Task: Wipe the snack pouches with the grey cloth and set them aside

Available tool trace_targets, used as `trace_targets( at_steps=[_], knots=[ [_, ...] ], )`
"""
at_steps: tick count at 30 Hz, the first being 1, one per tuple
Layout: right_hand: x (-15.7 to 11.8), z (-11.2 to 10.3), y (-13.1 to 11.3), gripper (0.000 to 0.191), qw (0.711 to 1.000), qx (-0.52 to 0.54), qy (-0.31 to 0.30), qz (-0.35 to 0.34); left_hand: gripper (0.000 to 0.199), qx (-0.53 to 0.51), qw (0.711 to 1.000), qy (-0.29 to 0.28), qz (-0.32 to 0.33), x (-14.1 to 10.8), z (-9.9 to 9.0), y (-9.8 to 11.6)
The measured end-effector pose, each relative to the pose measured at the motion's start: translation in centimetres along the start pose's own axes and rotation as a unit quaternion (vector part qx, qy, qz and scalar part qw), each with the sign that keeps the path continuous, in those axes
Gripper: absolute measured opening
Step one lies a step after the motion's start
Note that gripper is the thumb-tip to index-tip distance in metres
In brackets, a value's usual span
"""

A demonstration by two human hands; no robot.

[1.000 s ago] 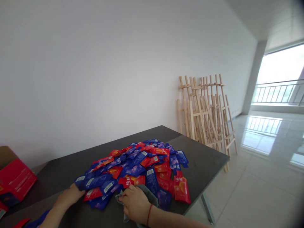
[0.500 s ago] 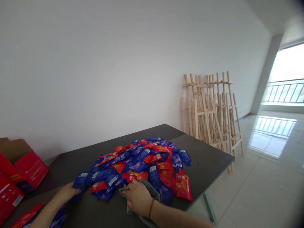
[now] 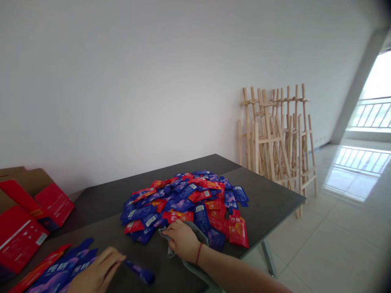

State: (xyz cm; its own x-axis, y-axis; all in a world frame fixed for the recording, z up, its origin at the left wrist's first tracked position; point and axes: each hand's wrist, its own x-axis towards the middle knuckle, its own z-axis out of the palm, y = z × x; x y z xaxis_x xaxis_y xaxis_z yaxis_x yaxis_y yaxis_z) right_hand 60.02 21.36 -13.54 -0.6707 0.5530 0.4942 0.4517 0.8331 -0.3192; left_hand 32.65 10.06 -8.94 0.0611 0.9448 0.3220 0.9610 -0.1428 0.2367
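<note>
My left hand (image 3: 102, 268) is closed at the front left of the dark table, pinching one end of a blue packet (image 3: 141, 272) that is seen nearly edge-on. Beside that hand, to its left, lies a row of blue and red packets (image 3: 62, 266). My right hand (image 3: 182, 241) rests with bent fingers on a grey cloth (image 3: 198, 232), pressing it at the near edge of a large heap of red and blue packets (image 3: 180, 199). A red packet (image 3: 238, 232) lies at the heap's right end. The right fingertips curl over the cloth's left edge.
Red cardboard boxes with open flaps (image 3: 21, 236) stand at the table's left end. The dark table (image 3: 262, 191) reaches back to a white wall. Several wooden easels (image 3: 275, 138) lean by the wall beyond its right end. A window with a railing is at far right.
My left hand has drawn a blue packet from the heap's left side toward me, near the row of packets. My right hand stays on the cloth. The view has shifted slightly.
</note>
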Motion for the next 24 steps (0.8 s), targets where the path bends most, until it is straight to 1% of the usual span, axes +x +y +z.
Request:
trace_targets(
  at_steps=[1,3,4,6,9,12,15,17,19,20,22,24],
  knots=[
    [-0.1,-0.2,0.0,0.034,1.0,0.007,0.001,0.0,0.031,-0.019,0.999,-0.017,0.02,0.2,0.9,1.6],
    [-0.2,-0.5,-0.1,0.034,1.0,0.011,-0.004,-0.002,0.036,-0.034,0.998,-0.022,0.048,1.0,2.5,3.9],
    [-0.2,-0.6,-0.1,0.034,1.0,0.008,-0.008,-0.004,0.038,-0.032,0.998,-0.02,0.058,1.4,3.2,4.5],
    [-0.3,-0.6,-0.1,0.034,1.0,0.0,-0.018,-0.011,0.041,-0.025,0.997,-0.011,0.072,2.0,4.2,5.0],
    [-0.3,-0.4,0.0,0.034,1.0,-0.009,-0.026,-0.012,0.044,-0.029,0.997,0.032,0.068,2.1,4.7,4.8],
    [-0.2,-0.4,-0.1,0.034,1.0,-0.004,-0.023,-0.008,0.044,-0.072,0.993,0.083,0.042,1.7,4.4,4.8],
    [-0.2,-0.8,-0.3,0.034,1.0,0.006,-0.023,-0.01,0.039,-0.13,0.986,0.104,-0.006,1.4,4.1,5.2],
    [-0.2,-1.0,-0.3,0.034,1.0,0.011,-0.025,-0.011,0.037,-0.157,0.98,0.11,-0.047,1.5,4.4,5.2],
    [-0.2,-0.9,-0.3,0.035,1.0,0.011,-0.022,-0.013,0.034,-0.167,0.979,0.095,-0.072,1.7,4.9,4.8],
    [-0.2,-0.8,-0.3,0.034,1.0,0.011,-0.02,-0.014,0.032,-0.163,0.981,0.077,-0.071,1.8,5.2,4.5],
    [-0.2,-0.6,-0.2,0.033,1.0,0.008,-0.017,-0.017,0.028,-0.139,0.989,0.034,-0.047,1.9,5.4,3.7],
    [-0.2,-0.4,-0.2,0.033,1.0,0.007,-0.015,-0.016,0.03,-0.097,0.995,0.007,-0.012,1.8,5.3,3.0]
  ],
)
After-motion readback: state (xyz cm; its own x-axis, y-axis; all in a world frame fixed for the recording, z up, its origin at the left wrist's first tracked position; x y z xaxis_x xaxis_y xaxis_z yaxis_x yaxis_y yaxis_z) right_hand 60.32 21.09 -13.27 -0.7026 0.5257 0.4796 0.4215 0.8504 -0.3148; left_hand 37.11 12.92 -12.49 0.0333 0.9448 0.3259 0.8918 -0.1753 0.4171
